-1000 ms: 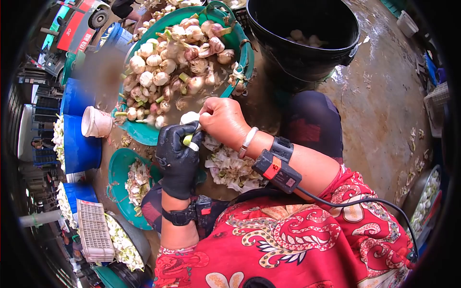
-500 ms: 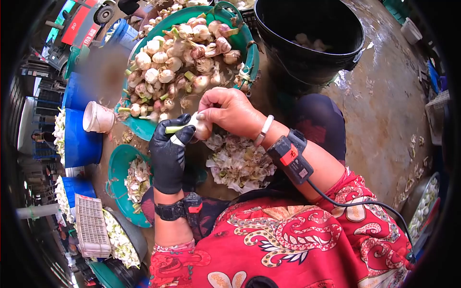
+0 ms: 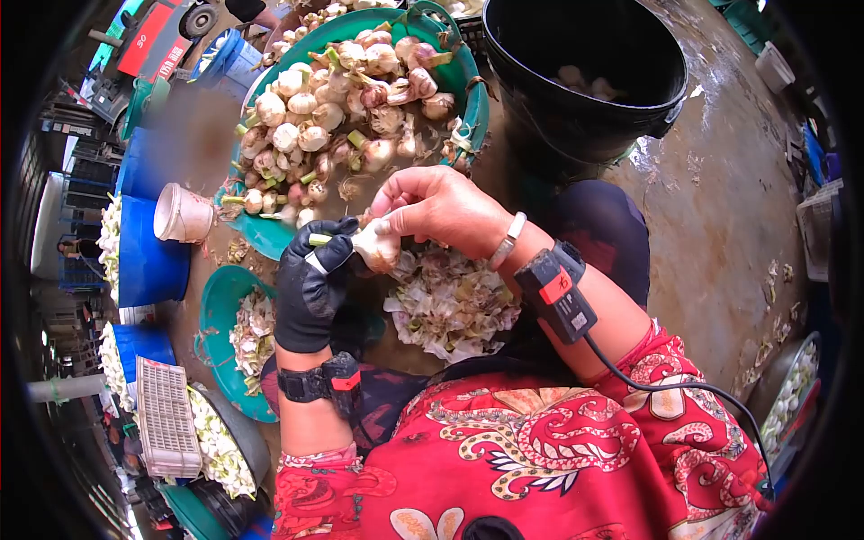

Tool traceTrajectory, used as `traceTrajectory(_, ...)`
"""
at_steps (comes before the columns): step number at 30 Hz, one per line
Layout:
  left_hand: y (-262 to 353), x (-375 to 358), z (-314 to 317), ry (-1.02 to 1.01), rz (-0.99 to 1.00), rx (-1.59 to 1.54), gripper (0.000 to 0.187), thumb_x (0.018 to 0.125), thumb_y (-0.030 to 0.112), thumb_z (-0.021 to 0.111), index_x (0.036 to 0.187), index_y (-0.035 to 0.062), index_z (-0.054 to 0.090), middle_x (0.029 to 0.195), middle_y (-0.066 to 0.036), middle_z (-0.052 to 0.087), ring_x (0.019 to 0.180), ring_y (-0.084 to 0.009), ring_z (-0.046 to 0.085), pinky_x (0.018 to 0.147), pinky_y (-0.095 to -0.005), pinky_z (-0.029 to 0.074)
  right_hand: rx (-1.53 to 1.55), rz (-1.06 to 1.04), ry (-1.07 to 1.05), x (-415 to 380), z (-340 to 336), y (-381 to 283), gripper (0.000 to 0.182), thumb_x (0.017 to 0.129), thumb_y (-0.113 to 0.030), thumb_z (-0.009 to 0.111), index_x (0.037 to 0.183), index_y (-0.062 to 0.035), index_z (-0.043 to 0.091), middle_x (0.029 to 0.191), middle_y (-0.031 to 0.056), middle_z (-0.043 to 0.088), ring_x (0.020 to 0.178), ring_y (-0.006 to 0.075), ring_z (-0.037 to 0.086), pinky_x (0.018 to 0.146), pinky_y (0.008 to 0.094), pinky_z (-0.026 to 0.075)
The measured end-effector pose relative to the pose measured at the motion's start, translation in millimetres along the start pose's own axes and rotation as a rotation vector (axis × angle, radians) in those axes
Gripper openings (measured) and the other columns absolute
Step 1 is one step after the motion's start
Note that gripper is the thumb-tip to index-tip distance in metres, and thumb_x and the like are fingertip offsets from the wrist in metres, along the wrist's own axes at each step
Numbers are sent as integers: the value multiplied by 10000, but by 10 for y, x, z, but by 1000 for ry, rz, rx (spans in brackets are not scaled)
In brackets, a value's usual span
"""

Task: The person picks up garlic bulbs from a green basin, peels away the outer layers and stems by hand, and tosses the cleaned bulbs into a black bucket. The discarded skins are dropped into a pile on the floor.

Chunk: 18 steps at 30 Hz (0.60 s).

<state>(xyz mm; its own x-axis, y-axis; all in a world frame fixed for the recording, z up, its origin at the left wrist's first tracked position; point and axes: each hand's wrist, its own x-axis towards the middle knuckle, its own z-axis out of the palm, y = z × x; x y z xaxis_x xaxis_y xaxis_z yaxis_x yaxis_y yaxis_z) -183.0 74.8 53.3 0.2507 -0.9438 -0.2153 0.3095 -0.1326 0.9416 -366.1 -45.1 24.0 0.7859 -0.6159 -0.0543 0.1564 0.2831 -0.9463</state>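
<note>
Since the frame half a second ago, the gloved left hand has closed further over the green stem, so that less of it shows, and the garlic bulb now juts from the glove's thumb side toward the right hand. The left grips the stem; the right thumb rests against the bulb's upper side, its fingertips partly hidden, so whether they pinch skin I cannot tell. The bulb is held just beyond the near rim of the green tub, above and left of the heaped peelings.
</note>
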Motion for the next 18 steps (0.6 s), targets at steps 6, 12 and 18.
traceTrajectory(6,-41,15,-53,-52,-29,94,189,852,24,610,1036,-15,593,1057,-125,649,864,-163,622,759,-281,504,-116,130,-189,13,-62,22,93,807,-146,685,849,-72,647,744,-37,601,644,48,513,545,216,395)
traceTrajectory(12,-157,100,-300,118,103,-192,326,954,228,520,1174,-11,546,1111,-141,625,964,-224,621,821,-345,521,154,-78,-382,-105,57,-10,127,864,-182,598,897,-59,590,748,-19,575,658,63,512,594,227,429)
traceTrajectory(18,-119,175,-590,173,91,-396,358,977,281,493,1201,3,517,1161,-150,602,1022,-256,613,873,-385,524,-48,124,-612,-217,-105,-101,64,781,-96,603,773,-39,575,676,5,596,592,66,544,535,223,424)
